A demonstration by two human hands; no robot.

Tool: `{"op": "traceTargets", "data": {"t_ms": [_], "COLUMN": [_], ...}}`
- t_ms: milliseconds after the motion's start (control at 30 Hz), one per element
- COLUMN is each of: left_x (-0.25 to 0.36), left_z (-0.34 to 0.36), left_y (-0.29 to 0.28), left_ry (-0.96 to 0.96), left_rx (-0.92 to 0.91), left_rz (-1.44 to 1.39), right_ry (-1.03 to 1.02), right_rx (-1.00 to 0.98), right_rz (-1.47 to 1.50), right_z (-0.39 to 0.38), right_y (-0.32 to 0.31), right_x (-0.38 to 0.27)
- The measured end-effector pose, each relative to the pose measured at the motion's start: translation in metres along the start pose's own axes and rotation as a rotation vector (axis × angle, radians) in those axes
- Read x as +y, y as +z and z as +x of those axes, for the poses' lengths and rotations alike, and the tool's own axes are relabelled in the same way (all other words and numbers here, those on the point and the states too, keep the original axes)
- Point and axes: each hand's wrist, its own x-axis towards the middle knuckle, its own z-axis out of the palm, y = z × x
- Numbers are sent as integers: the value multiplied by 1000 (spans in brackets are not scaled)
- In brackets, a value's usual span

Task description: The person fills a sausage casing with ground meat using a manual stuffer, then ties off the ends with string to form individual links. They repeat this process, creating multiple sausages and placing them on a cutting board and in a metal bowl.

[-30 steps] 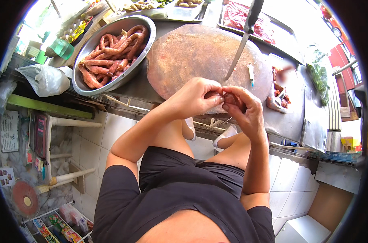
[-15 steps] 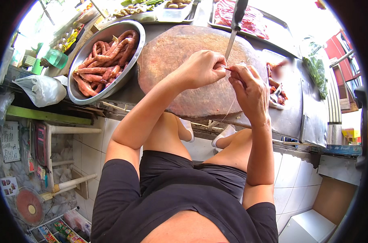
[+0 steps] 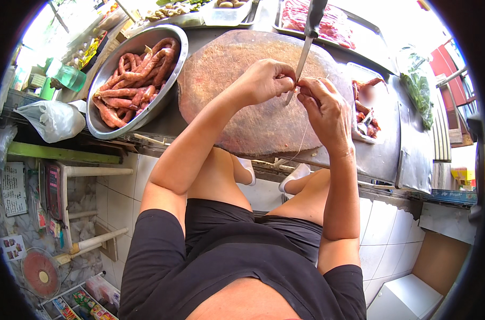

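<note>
Pinching a thin string (image 3: 301, 140) between both hands, left hand (image 3: 263, 81) and right hand (image 3: 323, 109) fingers pressed tight, over the round chopping block (image 3: 237, 112). Knife (image 3: 306, 40) stuck upright just beside the knuckles could nick someone if the string slips.

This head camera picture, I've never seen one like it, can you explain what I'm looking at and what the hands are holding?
The camera sits on a person's head and looks down, so the rounded, bent edges come from its wide lens. The two bare arms rising from the bottom are the wearer's own. The left hand and right hand meet over a round wooden chopping block, pinching a thin string that hangs down. A knife stands with its tip in the block. To the left, a metal bowl holds sausages. A tray of red meat lies behind.
</note>
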Motion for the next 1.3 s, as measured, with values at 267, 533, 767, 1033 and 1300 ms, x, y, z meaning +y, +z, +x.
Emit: {"op": "traceTargets", "data": {"t_ms": [267, 533, 767, 1033, 1300], "left_x": [-18, -14, -9, 11, 45], "left_z": [-3, -7, -35, -103, -116], "left_y": [10, -16, -28, 28, 60], "left_ry": [-48, -200, 91, 96, -31], "left_rx": [-38, 138, 61, 143, 268], "left_rz": [-149, -101, 308, -292, -1016], "right_ry": [-58, -13, 316, 317, 476], "right_rx": [-20, 24, -3, -332, -206], "right_rz": [-15, 23, 1008, 1570, 1532], "right_z": [-6, -12, -19, -54, -69], "right_y": [9, -1, -32, -4, 21], "right_x": [11, 26, 16, -27, -42]}}
